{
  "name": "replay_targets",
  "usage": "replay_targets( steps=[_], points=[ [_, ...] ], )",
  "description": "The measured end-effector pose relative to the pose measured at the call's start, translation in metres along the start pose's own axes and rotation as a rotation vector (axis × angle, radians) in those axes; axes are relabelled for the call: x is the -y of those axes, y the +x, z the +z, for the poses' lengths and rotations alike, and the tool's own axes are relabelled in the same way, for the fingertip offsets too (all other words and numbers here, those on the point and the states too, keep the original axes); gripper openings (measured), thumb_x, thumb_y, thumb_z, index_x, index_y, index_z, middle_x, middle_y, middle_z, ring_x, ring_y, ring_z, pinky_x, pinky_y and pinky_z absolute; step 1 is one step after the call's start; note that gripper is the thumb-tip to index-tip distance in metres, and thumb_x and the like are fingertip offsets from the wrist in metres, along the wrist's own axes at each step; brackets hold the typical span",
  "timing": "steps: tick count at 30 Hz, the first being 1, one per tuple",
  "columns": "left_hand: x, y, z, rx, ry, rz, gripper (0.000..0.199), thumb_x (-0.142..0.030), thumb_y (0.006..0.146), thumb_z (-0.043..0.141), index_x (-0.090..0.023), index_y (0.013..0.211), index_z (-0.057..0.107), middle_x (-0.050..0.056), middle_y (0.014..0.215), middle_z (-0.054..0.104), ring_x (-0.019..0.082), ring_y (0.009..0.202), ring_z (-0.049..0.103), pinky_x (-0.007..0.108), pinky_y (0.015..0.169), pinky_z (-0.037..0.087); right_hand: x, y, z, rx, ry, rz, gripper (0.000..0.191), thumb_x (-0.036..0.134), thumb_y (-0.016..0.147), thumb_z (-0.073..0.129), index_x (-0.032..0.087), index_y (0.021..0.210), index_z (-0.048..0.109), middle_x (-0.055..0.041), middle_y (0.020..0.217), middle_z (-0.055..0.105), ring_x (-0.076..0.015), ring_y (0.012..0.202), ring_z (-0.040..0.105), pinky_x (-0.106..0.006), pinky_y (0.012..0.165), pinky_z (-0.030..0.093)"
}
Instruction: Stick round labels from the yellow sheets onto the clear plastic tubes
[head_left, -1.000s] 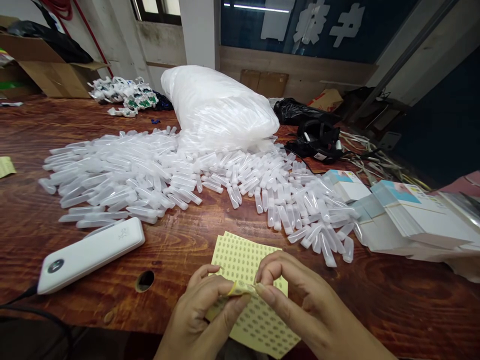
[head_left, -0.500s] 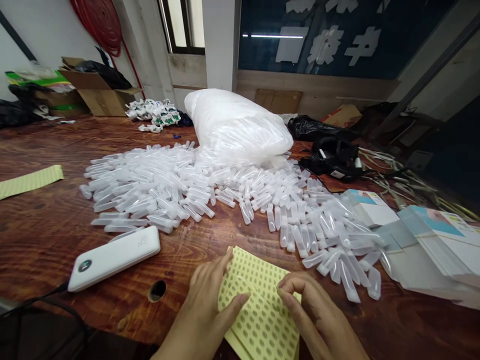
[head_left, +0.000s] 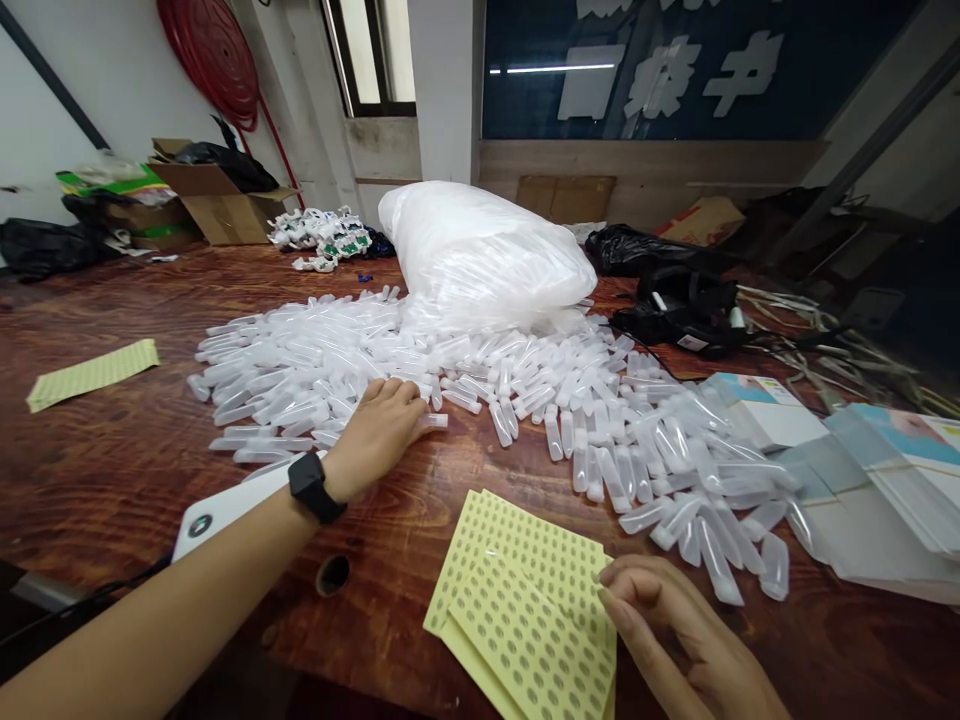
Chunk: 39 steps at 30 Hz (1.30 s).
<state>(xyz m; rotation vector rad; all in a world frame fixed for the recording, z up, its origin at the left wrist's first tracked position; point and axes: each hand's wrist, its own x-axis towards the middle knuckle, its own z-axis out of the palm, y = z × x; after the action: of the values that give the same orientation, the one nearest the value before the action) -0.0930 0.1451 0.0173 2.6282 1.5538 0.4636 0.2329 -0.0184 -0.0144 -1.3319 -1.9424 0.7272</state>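
Note:
My left hand, with a black watch on its wrist, reaches over the front of a pile of frosted plastic tubes. Its fingers are curled around one tube, whose end sticks out to the right. Near the front edge of the table lie yellow sticker sheets with rows of small oval labels. At their right edge is my right hand, thumb and forefinger pinched together; what they hold, if anything, is too small to tell.
Behind the tubes sits a big white plastic bag. A white power bank is partly under my left forearm. Flat boxes lie at the right, black straps behind them, a yellow strip at the left, a table hole in front.
My left hand has left the sticker sheets, moved forward and left to the pile and closed on a tube. My right hand stays at the sheets' edge. The view has shifted slightly.

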Motion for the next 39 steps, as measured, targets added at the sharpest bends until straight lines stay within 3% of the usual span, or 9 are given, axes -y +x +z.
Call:
replay_targets(
  steps=[3,7,10,13,22,29,32,36,39],
  points=[
    [-0.026,-0.017,-0.006,0.057,-0.145,0.039,0.022,-0.025,0.109,0.051,-0.017,0.109,0.072,0.012,0.112,0.074,0.030,0.109,0.065,0.048,0.106,0.044,0.005,0.002,-0.001,-0.065,-0.002,0.012,0.011,0.031,0.103,0.056,0.026,0.097,0.064,-0.0044,0.101,0.071,-0.0164,0.100,0.073,-0.018,0.085,0.061],
    [-0.075,-0.060,-0.009,0.230,-0.416,0.111,0.025,-0.034,0.109,0.056,-0.027,0.129,0.068,0.000,0.118,0.077,0.017,0.102,0.073,0.020,0.089,0.053,0.024,0.010,0.001,0.002,0.129,0.127,0.015,0.033,0.105,0.054,0.027,0.095,0.063,-0.0029,0.109,0.067,-0.0141,0.104,0.070,-0.016,0.084,0.057],
    [-0.098,-0.088,-0.005,0.396,-0.786,-0.044,0.022,-0.035,0.103,0.066,-0.035,0.125,0.072,-0.006,0.117,0.077,0.015,0.104,0.072,0.016,0.091,0.050,0.041,0.018,0.000,0.154,0.313,0.209,0.021,0.038,0.106,0.052,0.026,0.091,0.061,-0.0021,0.117,0.064,-0.0139,0.107,0.067,-0.017,0.087,0.055],
    [-0.104,-0.100,-0.001,0.453,-0.943,-0.130,0.024,-0.034,0.103,0.068,-0.042,0.125,0.071,-0.009,0.123,0.076,0.014,0.112,0.069,0.016,0.098,0.046,0.054,0.025,0.000,0.227,0.419,0.250,0.023,0.041,0.104,0.054,0.026,0.089,0.060,-0.0004,0.116,0.062,-0.0137,0.110,0.064,-0.018,0.092,0.050],
    [-0.104,-0.103,-0.002,0.282,-1.004,0.010,0.032,-0.019,0.096,0.076,-0.039,0.121,0.073,-0.013,0.114,0.080,0.010,0.103,0.073,0.011,0.092,0.047,0.058,0.023,0.006,0.251,0.471,0.190,0.020,0.038,0.105,0.055,0.026,0.089,0.059,0.0003,0.112,0.061,-0.0124,0.102,0.063,-0.019,0.086,0.048],
    [-0.103,-0.110,0.007,0.127,-0.974,0.093,0.036,-0.020,0.096,0.078,-0.040,0.125,0.069,-0.013,0.113,0.080,0.008,0.100,0.075,0.010,0.090,0.050,0.059,0.017,0.016,0.108,0.409,0.097,0.011,0.032,0.102,0.062,0.028,0.091,0.062,0.0020,0.108,0.061,-0.0112,0.097,0.063,-0.018,0.089,0.048],
    [-0.103,-0.113,0.011,0.080,-0.976,0.106,0.032,-0.023,0.099,0.074,-0.040,0.125,0.069,-0.011,0.113,0.080,0.009,0.099,0.075,0.013,0.091,0.051,0.063,0.017,0.020,0.141,0.530,0.224,0.022,0.040,0.102,0.061,0.026,0.085,0.059,0.0013,0.103,0.061,-0.0129,0.096,0.063,-0.021,0.087,0.048],
    [-0.104,-0.115,0.016,0.094,-1.002,0.050,0.029,-0.022,0.099,0.074,-0.039,0.122,0.071,-0.011,0.112,0.080,0.010,0.098,0.075,0.013,0.088,0.052,0.068,0.019,0.022,0.225,0.733,0.453,0.030,0.057,0.100,0.059,0.027,0.098,0.060,0.0011,0.095,0.057,-0.0140,0.089,0.057,-0.022,0.079,0.048],
    [-0.104,-0.118,0.022,0.089,-1.050,0.049,0.029,-0.022,0.100,0.073,-0.041,0.122,0.070,-0.012,0.111,0.080,0.009,0.098,0.074,0.013,0.088,0.051,0.069,0.018,0.021,0.247,0.784,0.510,0.036,0.063,0.097,0.060,0.027,0.102,0.060,0.0012,0.094,0.056,-0.0139,0.088,0.055,-0.022,0.077,0.048]
  ],
)
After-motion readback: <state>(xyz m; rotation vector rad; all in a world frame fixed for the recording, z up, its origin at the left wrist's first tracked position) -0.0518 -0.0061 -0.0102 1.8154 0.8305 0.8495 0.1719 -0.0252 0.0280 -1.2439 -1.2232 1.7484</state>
